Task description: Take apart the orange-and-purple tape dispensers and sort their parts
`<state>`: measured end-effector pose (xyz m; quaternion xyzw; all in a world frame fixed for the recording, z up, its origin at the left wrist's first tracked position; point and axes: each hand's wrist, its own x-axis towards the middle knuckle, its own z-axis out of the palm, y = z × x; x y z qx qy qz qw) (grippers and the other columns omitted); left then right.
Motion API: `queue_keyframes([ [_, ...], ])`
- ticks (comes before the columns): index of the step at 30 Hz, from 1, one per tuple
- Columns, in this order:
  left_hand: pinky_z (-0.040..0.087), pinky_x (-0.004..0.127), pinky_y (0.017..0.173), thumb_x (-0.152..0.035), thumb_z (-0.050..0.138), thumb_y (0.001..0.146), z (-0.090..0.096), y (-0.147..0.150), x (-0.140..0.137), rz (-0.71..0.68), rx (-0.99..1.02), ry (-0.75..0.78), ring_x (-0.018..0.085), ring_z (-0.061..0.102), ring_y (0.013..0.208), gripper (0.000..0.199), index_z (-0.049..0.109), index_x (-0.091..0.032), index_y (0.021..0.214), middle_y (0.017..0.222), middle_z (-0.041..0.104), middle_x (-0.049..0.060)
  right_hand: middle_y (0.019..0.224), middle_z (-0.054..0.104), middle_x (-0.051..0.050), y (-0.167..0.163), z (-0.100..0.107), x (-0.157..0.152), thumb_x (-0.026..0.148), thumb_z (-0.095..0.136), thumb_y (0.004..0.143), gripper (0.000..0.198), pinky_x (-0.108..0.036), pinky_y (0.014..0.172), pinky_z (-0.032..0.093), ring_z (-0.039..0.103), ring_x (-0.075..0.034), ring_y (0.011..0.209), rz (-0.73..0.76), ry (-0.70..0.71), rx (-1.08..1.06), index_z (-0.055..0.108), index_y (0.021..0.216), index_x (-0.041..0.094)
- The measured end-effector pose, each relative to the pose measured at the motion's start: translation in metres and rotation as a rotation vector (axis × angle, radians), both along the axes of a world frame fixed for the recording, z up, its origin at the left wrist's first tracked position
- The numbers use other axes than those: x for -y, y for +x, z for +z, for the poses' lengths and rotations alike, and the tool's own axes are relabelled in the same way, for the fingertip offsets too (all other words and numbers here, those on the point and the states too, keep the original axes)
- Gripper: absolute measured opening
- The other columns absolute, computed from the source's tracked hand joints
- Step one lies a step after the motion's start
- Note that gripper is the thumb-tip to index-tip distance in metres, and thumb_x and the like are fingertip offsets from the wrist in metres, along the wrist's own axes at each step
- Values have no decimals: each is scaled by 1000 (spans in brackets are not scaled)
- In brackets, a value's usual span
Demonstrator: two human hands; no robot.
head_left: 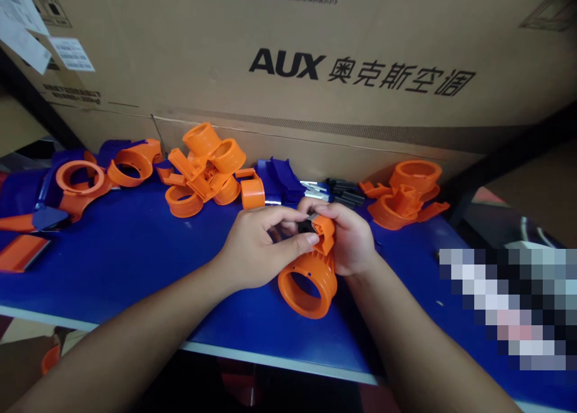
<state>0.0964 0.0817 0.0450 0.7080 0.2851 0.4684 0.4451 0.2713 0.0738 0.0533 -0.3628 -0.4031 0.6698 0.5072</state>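
Toward the front of the blue tabletop (135,250), one orange holder (322,261), tilted, ring end low and nearest the edge. Right hand (354,238): grip closed, fingers curled about the holder's upper end, thumb lying on top. Left hand (252,244): grip narrowed to a pinch, thumb and forefinger on a small black piece (306,226) at that same end. Whether the ring touches the tabletop, I cannot tell from where I stand. Behind, a large carton (202,52) lettered AUX, contents hidden. Along its foot, left to right: an orange pile (201,187), blue parts (279,181), metal strips (313,187) beside black handles (345,190), an orange cluster (406,193).
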Motion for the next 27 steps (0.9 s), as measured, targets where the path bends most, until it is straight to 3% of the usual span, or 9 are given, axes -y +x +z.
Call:
queue_keyframes([
  [6, 54, 23, 61, -30, 83, 77, 2, 1, 3, 6, 63, -27, 11, 64, 64, 24, 77, -17, 96, 75, 72, 1, 59, 56, 0, 0, -2, 1, 35, 60, 79, 16, -31, 53, 49, 50, -15, 46, 21, -25, -68, 66, 80, 20],
  [14, 55, 23, 63, -26, 76, 82, 5, 2, 5, 51, 118, -3, 13, 68, 69, 15, 76, -18, 95, 76, 74, 1, 57, 61, -2, 3, -3, -2, 36, 60, 78, 18, -23, 40, 39, 54, -15, 42, 33, -28, -83, 65, 81, 18],
  [21, 52, 22, 65, -23, 69, 86, -2, 0, 0, 217, 31, 129, 10, 64, 69, 11, 75, -21, 95, 78, 72, -1, 56, 59, -1, 0, -4, -1, 35, 59, 77, 19, -25, 41, 41, 53, -15, 42, 28, -45, -108, 66, 81, 18],
  [27, 51, 23, 62, -26, 67, 89, -10, -5, -12, 356, 138, 210, 10, 62, 66, 10, 73, -20, 95, 79, 71, -1, 56, 57, -1, -4, -4, -2, 29, 58, 74, 12, -24, 40, 38, 47, -13, 42, 4, -56, -156, 63, 72, 19],
])
